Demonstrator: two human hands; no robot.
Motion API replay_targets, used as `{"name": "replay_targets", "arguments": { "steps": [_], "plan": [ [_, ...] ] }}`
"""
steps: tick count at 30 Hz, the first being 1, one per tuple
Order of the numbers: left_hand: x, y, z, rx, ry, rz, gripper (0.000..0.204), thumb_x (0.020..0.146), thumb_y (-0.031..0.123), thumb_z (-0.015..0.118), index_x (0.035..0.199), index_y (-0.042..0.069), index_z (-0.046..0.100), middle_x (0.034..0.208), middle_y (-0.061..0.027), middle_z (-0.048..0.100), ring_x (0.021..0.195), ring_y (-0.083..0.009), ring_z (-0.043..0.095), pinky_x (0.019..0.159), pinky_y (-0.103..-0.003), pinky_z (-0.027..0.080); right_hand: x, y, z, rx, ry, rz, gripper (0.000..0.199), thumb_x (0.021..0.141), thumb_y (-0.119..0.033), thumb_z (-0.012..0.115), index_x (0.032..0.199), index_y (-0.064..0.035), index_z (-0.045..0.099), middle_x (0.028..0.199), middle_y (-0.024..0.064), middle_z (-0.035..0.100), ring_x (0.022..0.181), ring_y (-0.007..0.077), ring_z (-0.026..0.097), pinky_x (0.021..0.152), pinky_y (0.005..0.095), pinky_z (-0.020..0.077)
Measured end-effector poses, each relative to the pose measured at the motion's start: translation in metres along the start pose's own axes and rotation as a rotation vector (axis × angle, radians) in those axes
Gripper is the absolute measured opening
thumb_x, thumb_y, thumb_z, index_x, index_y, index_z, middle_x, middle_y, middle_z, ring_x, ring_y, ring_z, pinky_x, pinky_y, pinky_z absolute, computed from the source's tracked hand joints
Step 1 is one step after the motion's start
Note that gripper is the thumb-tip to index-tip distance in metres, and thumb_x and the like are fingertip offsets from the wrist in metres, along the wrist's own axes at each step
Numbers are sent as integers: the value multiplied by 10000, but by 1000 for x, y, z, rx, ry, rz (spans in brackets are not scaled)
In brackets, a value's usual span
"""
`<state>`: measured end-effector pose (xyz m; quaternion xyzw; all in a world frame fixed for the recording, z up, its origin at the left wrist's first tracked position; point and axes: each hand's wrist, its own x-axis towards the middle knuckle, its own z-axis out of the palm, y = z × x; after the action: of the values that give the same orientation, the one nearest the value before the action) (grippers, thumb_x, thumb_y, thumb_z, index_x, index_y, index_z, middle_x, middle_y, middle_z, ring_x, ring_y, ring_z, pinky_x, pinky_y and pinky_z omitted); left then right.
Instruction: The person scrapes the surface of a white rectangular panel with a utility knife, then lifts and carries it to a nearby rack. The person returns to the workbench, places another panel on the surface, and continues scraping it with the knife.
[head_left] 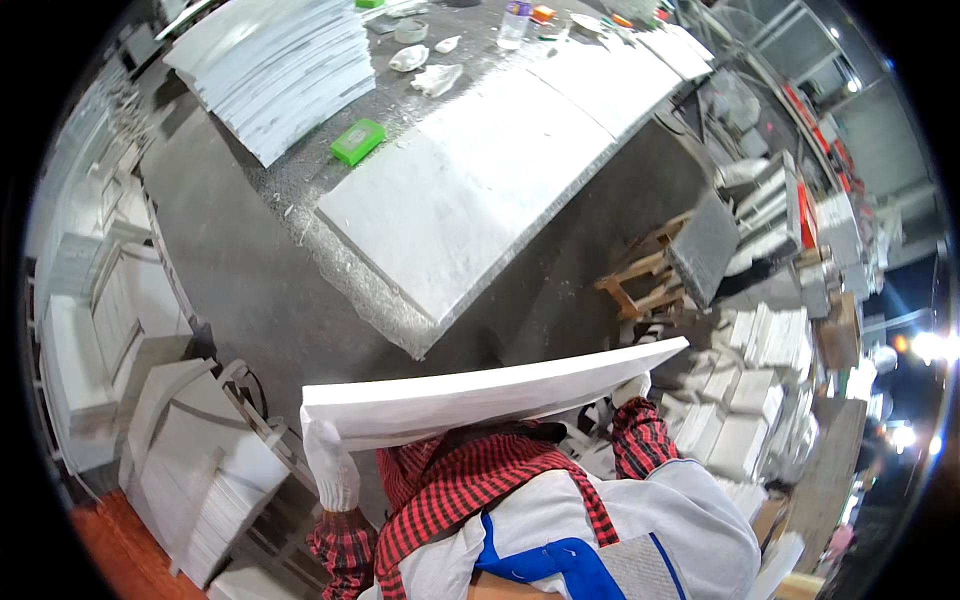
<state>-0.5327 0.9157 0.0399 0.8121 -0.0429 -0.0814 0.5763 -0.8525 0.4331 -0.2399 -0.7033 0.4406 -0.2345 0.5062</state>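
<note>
A long white slab (490, 386) is held in front of my waist, seen mostly along its upper edge and front face. At its left end, my left hand (325, 450), in a white knit glove, grips the corner, with the fingers partly hidden behind the slab. My right hand (630, 388), also gloved, holds the right end, and most of its fingers are out of sight. Just beyond stands a worktable (370, 305) with flat white slabs (470, 180) laid along its near edge. The held slab is apart from the table.
On the table are a stack of thin slabs (290, 80), a green box (358, 142), crumpled white pieces (437, 80) and a bottle (514, 25). Strapped slabs (200, 450) stand at left. A wooden rack (650, 270) and stacked white blocks (740, 390) stand at right.
</note>
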Motion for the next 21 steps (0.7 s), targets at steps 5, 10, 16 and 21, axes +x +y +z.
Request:
{"name": "replay_targets", "arguments": {
  "steps": [5,10,16,21],
  "plan": [
    [-7,-51,41,158,268,-116,644,1091,470,258,1488,-28,354,1413,-173,488,1295,-265,475,1116,-380,341,152,-16,45,705,115,492,463,1013,-378,400,1290,-69,605,1253,102,653,1132,290,614,957,441,485],
    [6,-56,60,301,352,-230,763,1063,571,266,1541,-24,269,1542,-159,375,1400,-240,370,1173,-361,268,293,-63,60,-61,-132,388,502,983,-428,461,1238,-31,631,1244,128,653,1099,262,608,946,404,480],
    [73,55,143,-246,543,-522,787,1045,578,372,1540,-26,275,1533,-135,376,1368,-221,386,1154,-348,291,356,-231,106,108,-51,541,913,961,-740,330,1389,43,523,1378,139,574,1250,279,527,1088,362,375],
    [108,52,159,-200,550,-509,750,1069,521,333,1566,-23,192,1636,-125,215,1485,-228,244,1208,-366,211,406,-261,110,68,-234,550,951,956,-763,292,1410,45,503,1426,162,544,1311,278,497,1102,359,356]
  ]
}}
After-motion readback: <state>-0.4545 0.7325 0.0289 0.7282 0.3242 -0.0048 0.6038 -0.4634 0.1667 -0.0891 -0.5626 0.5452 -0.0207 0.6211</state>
